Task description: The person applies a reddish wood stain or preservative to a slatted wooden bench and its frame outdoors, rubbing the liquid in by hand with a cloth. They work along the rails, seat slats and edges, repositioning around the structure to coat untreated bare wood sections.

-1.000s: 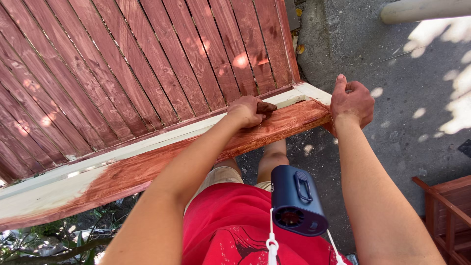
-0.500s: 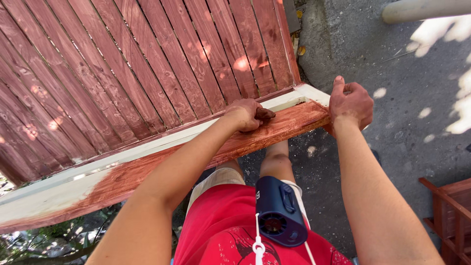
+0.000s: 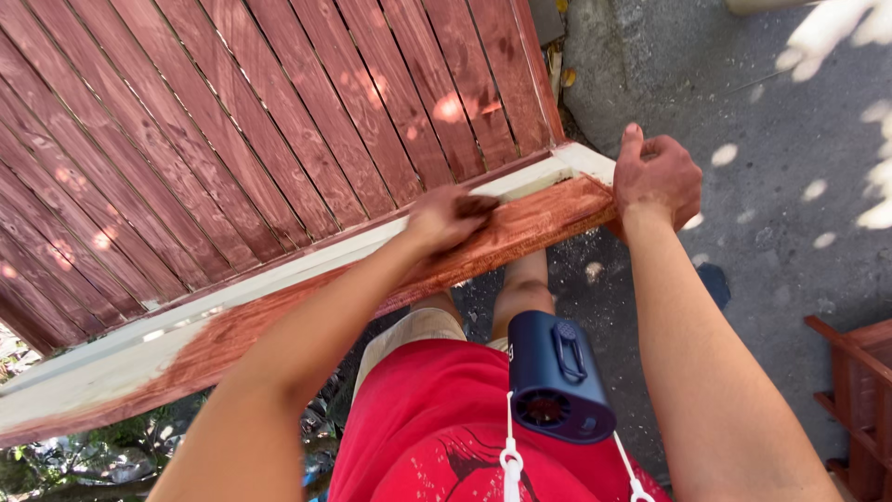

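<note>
A red-brown slatted wooden panel (image 3: 279, 130) stands tilted in front of me. Its front rail (image 3: 520, 228) is partly stained red-brown and partly bare pale wood. My left hand (image 3: 446, 218) presses down on the rail's top near its right end, fingers curled over a small dark thing that I cannot make out. My right hand (image 3: 655, 177) grips the rail's right corner, thumb pointing up. Both hands are smeared with red-brown stain.
A dark blue small fan (image 3: 557, 376) hangs on white cords over my red shirt (image 3: 437, 428). Grey concrete ground (image 3: 762, 139) with sun spots lies to the right. Another red-brown wooden piece (image 3: 855, 381) sits at the right edge. Green plants (image 3: 74, 465) show at the lower left.
My left hand has slid a little left along the rail. The right hand keeps its grip on the corner. The hanging fan has swung slightly.
</note>
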`<move>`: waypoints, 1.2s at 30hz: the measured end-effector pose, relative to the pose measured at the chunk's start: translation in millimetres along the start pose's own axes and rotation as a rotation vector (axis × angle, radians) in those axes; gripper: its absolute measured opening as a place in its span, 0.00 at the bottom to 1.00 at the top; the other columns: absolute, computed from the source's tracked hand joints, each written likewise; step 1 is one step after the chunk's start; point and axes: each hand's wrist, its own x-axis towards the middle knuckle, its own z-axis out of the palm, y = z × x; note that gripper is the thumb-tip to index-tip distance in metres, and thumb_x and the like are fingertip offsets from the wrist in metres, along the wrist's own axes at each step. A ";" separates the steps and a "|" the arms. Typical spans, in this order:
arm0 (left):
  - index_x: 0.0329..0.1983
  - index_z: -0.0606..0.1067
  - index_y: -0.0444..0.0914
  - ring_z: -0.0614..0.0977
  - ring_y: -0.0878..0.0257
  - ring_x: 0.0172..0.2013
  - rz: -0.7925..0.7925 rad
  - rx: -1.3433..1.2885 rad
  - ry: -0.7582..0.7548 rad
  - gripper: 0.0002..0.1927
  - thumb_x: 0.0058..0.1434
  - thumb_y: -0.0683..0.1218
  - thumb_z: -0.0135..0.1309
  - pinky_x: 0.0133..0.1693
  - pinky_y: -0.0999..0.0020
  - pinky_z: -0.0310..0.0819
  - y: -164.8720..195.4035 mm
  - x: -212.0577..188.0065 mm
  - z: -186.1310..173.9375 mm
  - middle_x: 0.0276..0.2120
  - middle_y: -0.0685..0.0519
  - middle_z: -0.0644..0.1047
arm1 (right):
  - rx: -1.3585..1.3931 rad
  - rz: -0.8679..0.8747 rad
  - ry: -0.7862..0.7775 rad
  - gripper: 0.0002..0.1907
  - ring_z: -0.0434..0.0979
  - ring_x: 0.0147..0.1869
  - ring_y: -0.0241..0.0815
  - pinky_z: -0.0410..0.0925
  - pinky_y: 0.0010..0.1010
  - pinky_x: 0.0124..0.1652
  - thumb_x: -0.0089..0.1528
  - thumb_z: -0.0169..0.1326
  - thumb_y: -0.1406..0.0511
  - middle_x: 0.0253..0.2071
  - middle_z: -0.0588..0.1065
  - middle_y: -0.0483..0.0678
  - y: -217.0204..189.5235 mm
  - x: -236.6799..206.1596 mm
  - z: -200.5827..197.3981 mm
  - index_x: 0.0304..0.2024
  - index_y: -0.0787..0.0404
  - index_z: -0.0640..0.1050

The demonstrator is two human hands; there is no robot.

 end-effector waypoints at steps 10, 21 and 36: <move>0.54 0.79 0.66 0.85 0.56 0.46 0.090 0.179 0.178 0.20 0.56 0.58 0.56 0.47 0.62 0.79 134.5 52.9 40.9 0.47 0.55 0.83 | 0.104 -0.089 0.138 0.14 0.80 0.46 0.59 0.70 0.48 0.44 0.60 0.51 0.55 0.40 0.81 0.52 6.2 5.7 6.3 0.39 0.50 0.85; 0.62 0.75 0.65 0.84 0.60 0.47 -0.539 0.503 0.117 0.28 0.56 0.53 0.55 0.54 0.61 0.76 -99.6 -141.8 -102.4 0.54 0.58 0.81 | 0.075 -0.060 0.110 0.14 0.80 0.45 0.59 0.71 0.47 0.45 0.60 0.51 0.55 0.40 0.81 0.53 1.6 10.7 11.1 0.40 0.48 0.85; 0.56 0.79 0.56 0.80 0.56 0.55 -0.136 0.251 0.057 0.27 0.51 0.61 0.60 0.54 0.56 0.76 143.9 90.9 39.8 0.54 0.55 0.80 | 0.057 -0.020 0.081 0.14 0.80 0.45 0.57 0.71 0.46 0.45 0.59 0.51 0.54 0.41 0.81 0.51 1.6 10.6 6.7 0.38 0.49 0.84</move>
